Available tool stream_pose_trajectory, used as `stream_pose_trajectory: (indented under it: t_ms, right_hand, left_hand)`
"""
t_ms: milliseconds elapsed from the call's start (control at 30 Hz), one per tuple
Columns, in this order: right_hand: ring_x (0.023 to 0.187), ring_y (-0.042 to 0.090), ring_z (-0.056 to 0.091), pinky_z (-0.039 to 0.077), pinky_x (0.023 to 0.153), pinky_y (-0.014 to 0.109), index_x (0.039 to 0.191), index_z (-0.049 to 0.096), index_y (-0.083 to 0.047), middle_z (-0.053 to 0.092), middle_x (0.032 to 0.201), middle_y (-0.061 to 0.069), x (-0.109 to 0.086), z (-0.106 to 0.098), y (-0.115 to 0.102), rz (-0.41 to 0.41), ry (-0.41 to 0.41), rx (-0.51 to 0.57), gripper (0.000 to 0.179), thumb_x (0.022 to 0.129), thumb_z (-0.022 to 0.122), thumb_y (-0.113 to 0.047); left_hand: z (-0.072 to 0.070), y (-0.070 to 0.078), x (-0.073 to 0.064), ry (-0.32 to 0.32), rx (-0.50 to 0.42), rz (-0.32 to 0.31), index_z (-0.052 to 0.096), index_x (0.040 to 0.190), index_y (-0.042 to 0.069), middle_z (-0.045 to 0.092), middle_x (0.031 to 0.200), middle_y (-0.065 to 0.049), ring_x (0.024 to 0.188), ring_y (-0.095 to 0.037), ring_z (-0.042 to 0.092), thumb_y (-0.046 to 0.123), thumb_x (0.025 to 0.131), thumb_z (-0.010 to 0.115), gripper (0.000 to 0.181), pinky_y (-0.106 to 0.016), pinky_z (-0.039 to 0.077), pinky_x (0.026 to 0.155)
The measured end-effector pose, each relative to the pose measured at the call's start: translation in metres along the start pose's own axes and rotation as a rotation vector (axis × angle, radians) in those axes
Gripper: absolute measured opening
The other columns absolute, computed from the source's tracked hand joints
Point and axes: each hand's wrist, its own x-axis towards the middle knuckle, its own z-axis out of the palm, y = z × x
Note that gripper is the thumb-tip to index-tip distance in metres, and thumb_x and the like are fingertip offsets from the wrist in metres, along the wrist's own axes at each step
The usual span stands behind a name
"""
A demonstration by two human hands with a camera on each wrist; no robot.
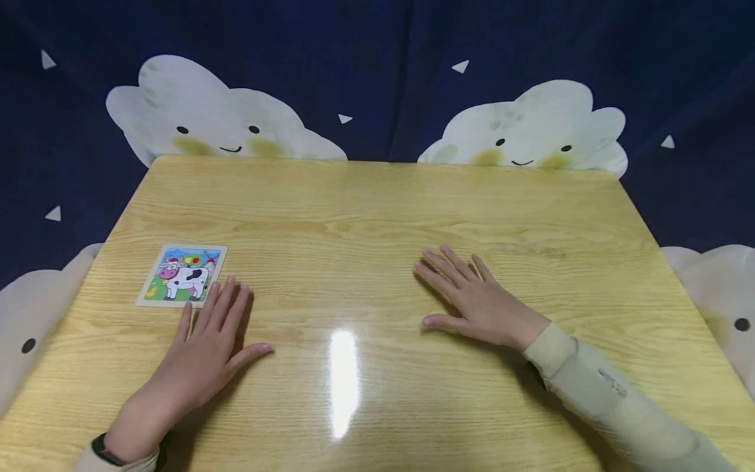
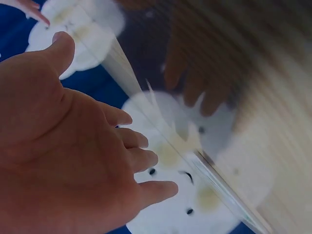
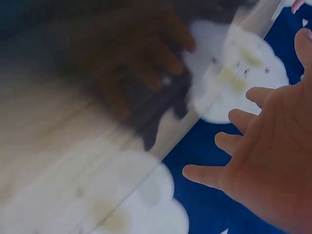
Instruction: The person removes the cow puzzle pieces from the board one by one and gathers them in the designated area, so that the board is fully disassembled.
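Observation:
A square picture board [image 1: 184,275] with a cartoon cow lies flat on the left part of the wooden table [image 1: 354,229]. My left hand [image 1: 203,357] is beside its lower right corner, fingers spread and straight, fingertips overlapping the board's edge in the head view. In the left wrist view the palm of the left hand [image 2: 73,146] shows bare, and the board [image 2: 229,190] appears thin and edge-on past the fingers. Right of the middle, my right hand [image 1: 478,305] hovers palm down with fingers fanned out. Nothing is in the right palm [image 3: 273,165] in the right wrist view.
Behind the table hangs a dark blue cloth [image 1: 377,72] printed with smiling white clouds and small triangles. A bright light reflection [image 1: 344,383] shows on the glossy tabletop between the hands. The table's far edge [image 1: 383,162] meets the cloth.

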Motion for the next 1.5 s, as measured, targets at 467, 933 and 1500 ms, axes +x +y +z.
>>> stream_pose_trajectory:
  t_ms: [467,933,1500]
  right_hand:
    - [0.15,0.022,-0.006,0.004,0.114,0.061,0.159,0.01,-0.023,0.002,0.165,0.0,0.1,0.013,-0.073,-0.235,-0.161,-0.065,0.085,0.094,0.041,-0.069]
    - [0.149,0.015,-0.011,0.005,0.117,0.055,0.159,0.002,-0.032,-0.007,0.164,-0.009,0.186,0.028,-0.158,-0.276,-0.331,-0.191,0.085,0.091,0.032,-0.076]
    - [0.148,0.011,-0.013,0.003,0.118,0.051,0.157,-0.001,-0.04,-0.012,0.162,-0.018,0.218,0.044,-0.189,-0.232,-0.384,-0.309,0.084,0.088,0.026,-0.081]
  left_hand:
    - [-0.019,-0.073,-0.018,-0.015,-0.015,-0.17,-0.007,0.154,-0.004,-0.021,0.155,-0.028,0.14,-0.043,-0.025,0.056,0.099,0.045,0.096,-0.067,-0.021,0.102]
    - [-0.024,-0.106,-0.011,-0.12,-0.074,-0.237,-0.013,0.149,-0.011,-0.023,0.151,-0.034,0.137,-0.049,-0.026,0.057,0.101,0.039,0.098,-0.073,-0.018,0.098]
    - [-0.018,-0.113,-0.009,-0.12,-0.06,-0.22,-0.012,0.148,-0.012,-0.019,0.151,-0.035,0.139,-0.048,-0.022,0.056,0.101,0.039,0.098,-0.078,-0.01,0.098]
